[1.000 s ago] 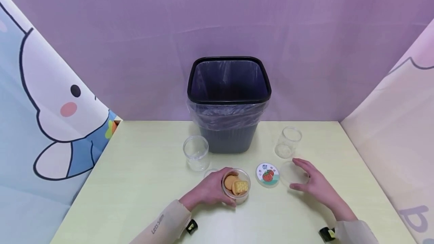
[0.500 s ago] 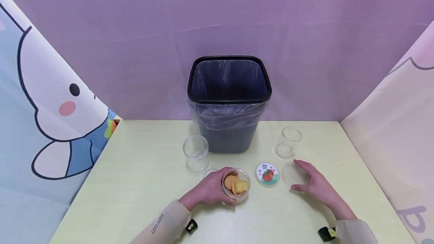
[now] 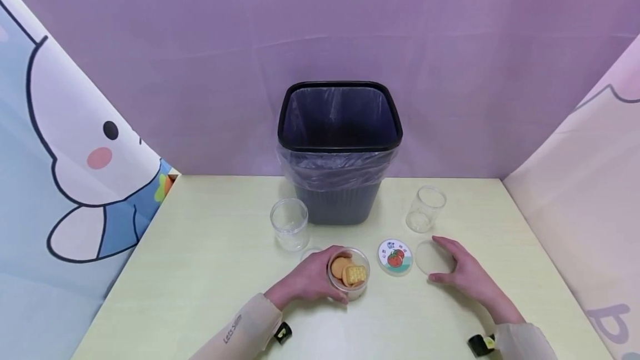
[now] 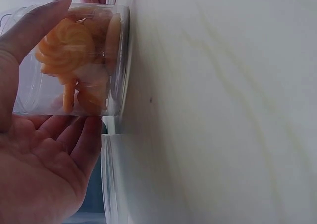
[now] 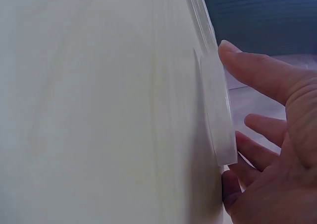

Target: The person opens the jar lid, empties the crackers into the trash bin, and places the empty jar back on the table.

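Note:
My left hand (image 3: pixel 315 278) grips a clear round jar (image 3: pixel 351 294) of biscuits from its left side. Several round biscuits and a square cracker (image 3: pixel 355 275) show through its mouth; the left wrist view shows a swirl-shaped biscuit (image 4: pixel 67 45) through the wall. My right hand (image 3: pixel 467 271) holds a clear round lid (image 3: pixel 431 258) by its rim, thumb and fingers on opposite sides. In the right wrist view this lid (image 5: pixel 218 115) is tilted close to the table. A lid with a tomato picture (image 3: pixel 395 258) lies between the hands. Another clear lid (image 3: pixel 309 252) is partly hidden behind my left hand.
A dark bin (image 3: pixel 337 199) with a plastic liner stands at the back middle. To its left is an open clear jar (image 3: pixel 290 226), and to its right a narrower clear jar (image 3: pixel 425 210). A purple cloth (image 3: pixel 225 71) hangs behind the table.
My right hand's thumb and fingertips have come slightly closer round the clear lid's rim. The left hand keeps its hold on the biscuit jar, which stays in place.

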A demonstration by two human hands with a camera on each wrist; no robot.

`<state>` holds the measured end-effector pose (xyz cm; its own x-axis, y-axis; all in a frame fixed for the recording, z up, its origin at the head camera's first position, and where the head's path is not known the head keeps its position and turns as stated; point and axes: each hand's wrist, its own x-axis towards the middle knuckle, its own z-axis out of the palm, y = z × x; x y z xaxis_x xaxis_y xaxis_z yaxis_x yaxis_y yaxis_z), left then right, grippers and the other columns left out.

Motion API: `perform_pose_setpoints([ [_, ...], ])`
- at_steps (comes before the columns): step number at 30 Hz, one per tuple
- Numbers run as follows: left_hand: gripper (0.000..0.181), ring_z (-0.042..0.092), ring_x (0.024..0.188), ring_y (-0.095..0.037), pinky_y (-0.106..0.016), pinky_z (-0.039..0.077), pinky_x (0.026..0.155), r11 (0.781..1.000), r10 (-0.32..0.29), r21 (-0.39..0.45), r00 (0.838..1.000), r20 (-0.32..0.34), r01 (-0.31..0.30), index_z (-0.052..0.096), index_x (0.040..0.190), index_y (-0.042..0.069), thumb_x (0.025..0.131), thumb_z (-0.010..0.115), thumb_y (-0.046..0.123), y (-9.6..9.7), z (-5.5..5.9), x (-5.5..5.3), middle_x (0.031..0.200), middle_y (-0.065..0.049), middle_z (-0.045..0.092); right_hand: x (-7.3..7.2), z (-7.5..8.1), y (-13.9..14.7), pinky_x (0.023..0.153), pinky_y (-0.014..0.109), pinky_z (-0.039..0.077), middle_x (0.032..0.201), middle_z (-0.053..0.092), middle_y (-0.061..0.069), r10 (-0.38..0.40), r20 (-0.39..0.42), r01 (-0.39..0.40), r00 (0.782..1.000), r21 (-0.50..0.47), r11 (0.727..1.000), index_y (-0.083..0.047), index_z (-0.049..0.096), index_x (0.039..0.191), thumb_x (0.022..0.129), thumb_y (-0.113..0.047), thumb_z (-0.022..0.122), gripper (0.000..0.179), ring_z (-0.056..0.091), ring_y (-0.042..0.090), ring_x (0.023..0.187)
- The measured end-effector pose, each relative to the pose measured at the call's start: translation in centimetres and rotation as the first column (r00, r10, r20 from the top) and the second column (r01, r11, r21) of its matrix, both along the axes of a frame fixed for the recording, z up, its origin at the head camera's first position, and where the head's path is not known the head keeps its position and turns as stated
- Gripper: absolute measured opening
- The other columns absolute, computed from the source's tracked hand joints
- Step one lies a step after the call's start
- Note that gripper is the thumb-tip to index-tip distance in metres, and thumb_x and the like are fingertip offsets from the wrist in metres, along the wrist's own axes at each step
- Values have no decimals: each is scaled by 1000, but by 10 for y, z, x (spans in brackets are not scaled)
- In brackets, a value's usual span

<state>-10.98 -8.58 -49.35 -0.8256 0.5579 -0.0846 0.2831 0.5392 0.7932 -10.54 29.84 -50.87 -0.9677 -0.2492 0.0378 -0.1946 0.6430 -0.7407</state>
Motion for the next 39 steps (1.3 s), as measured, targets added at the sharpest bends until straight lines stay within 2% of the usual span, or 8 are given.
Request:
perform_pose_setpoints([
  [8, 95, 55, 118, -14, -38, 41, 105, 1000, 3, -7, 1000, 11, -3, 54, 137, 23, 55, 98, 34, 0, 3, 2, 129, 8, 60, 3, 4, 0, 105, 69, 28, 148, 37, 30, -20, 21, 19, 1000, 14, 1000, 2, 42, 146, 72, -26, 89, 92, 32, 55, 134],
  [12, 95, 55, 119, -15, -40, 41, 106, 1000, 5, -6, 1000, 19, -5, 54, 138, 23, 55, 98, 34, 0, 4, 3, 130, 6, 60, 5, 10, -2, 100, 65, 38, 145, 42, 29, -26, -58, 28, 998, 33, 999, 3, 43, 144, 78, -24, 85, 83, 41, 51, 129],
  [15, 95, 55, 119, -14, -39, 41, 106, 1000, 1, -5, 1000, 15, -1, 54, 138, 23, 55, 98, 34, 0, 4, 2, 130, 7, 60, 6, 17, -5, 94, 48, 49, 140, 50, 23, -22, -155, 30, 988, 50, 998, 3, 47, 142, 82, -21, 83, 74, 49, 39, 123],
  [18, 94, 55, 119, -12, -36, 41, 106, 1000, -2, -6, 1000, 9, 2, 54, 137, 23, 55, 99, 33, 0, 3, 2, 129, 8, 60, 6, 27, -8, 87, 32, 51, 135, 57, 16, -19, -220, 31, 975, 52, 998, 0, 51, 140, 83, -17, 82, 66, 54, 24, 119],
  [20, 93, 55, 118, -12, -35, 41, 105, 1000, -4, -7, 1000, 5, 4, 54, 136, 24, 55, 99, 33, 0, 2, 1, 128, 9, 60, 6, 34, -12, 84, 27, 52, 130, 61, 14, -18, -244, 31, 970, 50, 998, -1, 52, 139, 85, -14, 80, 63, 57, 19, 114],
  [25, 93, 55, 119, -12, -36, 41, 105, 1000, -8, -3, 1000, -1, 8, 54, 137, 24, 56, 98, 34, -1, 2, 2, 129, 8, 60, 5, 55, -24, 76, 35, 57, 112, 70, 12, 3, -275, 1, 961, 15, 1000, 0, 53, 138, 89, -7, 75, 54, 67, 23, 98],
  [30, 94, 54, 119, -11, -36, 41, 105, 1000, -5, -11, 1000, 4, 5, 53, 138, 24, 56, 98, 34, -1, 2, 3, 129, 9, 59, 3, 84, -36, 74, 30, 56, 103, 74, 3, 28, -314, -23, 949, 20, 1000, -2, 50, 142, 90, -4, 72, 57, 69, 14, 88],
  [39, 93, 55, 117, -12, -37, 43, 104, 1000, -2, -2, 1000, -10, 2, 54, 138, 23, 56, 98, 35, 0, 2, 4, 129, 8, 60, -22, 137, -52, 75, 23, 52, 100, 74, -3, 90, -368, -66, 926, 78, 995, -5, 47, 145, 92, -8, 70, 57, 68, 11, 85],
])
